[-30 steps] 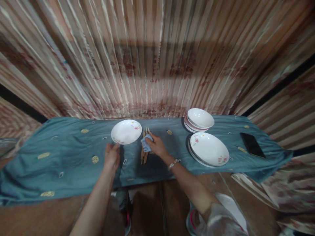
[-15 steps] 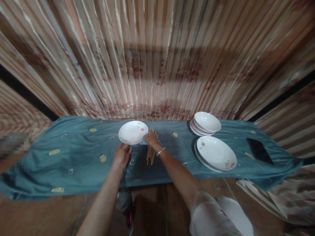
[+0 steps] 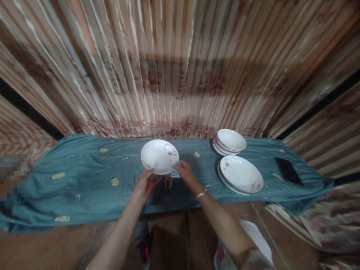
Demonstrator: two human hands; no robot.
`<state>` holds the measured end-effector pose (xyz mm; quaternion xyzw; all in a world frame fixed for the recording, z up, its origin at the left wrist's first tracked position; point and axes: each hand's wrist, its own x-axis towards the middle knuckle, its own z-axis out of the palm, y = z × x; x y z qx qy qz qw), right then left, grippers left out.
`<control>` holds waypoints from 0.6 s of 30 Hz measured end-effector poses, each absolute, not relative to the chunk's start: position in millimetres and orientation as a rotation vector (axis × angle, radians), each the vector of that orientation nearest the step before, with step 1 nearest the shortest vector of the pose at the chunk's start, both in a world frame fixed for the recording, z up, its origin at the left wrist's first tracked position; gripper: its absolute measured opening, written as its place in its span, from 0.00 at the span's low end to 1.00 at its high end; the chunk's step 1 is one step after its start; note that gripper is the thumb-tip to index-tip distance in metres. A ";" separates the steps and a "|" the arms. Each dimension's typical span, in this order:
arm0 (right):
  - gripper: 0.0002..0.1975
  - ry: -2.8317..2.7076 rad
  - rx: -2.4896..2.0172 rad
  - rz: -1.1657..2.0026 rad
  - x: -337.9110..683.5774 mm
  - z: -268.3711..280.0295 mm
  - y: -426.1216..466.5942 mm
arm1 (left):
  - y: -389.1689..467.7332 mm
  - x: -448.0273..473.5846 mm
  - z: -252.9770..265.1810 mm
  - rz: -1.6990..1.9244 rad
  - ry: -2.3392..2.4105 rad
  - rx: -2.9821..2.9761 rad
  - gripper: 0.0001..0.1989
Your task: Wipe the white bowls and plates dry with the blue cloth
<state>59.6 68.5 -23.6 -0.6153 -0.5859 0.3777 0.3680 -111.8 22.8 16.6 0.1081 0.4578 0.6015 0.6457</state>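
A white plate (image 3: 157, 155) with small flowers on its rim is raised over the middle of the table. My left hand (image 3: 144, 183) grips its near left edge, with the fingers partly hidden underneath. My right hand (image 3: 186, 173) is closed at the plate's right edge, around a light blue cloth (image 3: 176, 172) that touches the rim there. Below the plate lie several wooden chopsticks (image 3: 168, 182), their upper parts covered by the plate and cloth.
A blue-green patterned cloth (image 3: 92, 187) covers the table. To the right are stacked bowls (image 3: 231, 140), stacked plates (image 3: 241, 174) and a black phone-like slab (image 3: 288, 171). A pleated curtain (image 3: 171, 82) hangs behind. A blurred patch (image 3: 12, 172) sits at the far left.
The plate has moved right and toward me, now over the chopsticks. My right hand has shifted right along with it, and more of the blue cloth shows. My left hand has moved right too.
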 end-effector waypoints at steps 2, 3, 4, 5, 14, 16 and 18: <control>0.14 -1.490 -1.536 0.983 81.9 -24.9 53.2 | 15.0 -103.1 13.5 1.334 0.990 0.363 0.12; 0.15 -1.492 -1.506 1.000 94.6 -24.8 46.0 | 11.9 -99.0 11.6 1.326 0.986 0.395 0.13; 0.17 -1.525 -1.437 1.063 108.1 -24.0 39.0 | 9.3 -95.1 9.6 1.315 0.990 0.418 0.14; 0.18 -1.560 -1.407 1.095 122.0 -22.2 32.1 | 7.2 -91.6 7.7 1.296 1.001 0.442 0.15; 0.25 -1.763 -1.570 0.539 175.7 21.9 -4.3 | -4.7 -62.5 5.2 1.128 1.062 0.602 0.21; 0.27 -1.946 -1.428 0.496 167.5 21.5 -1.8 | -5.8 -56.9 4.9 1.096 1.064 0.605 0.22; 0.34 -2.059 -1.420 0.424 161.7 15.0 1.2 | -6.2 -53.0 3.8 1.068 1.064 0.604 0.23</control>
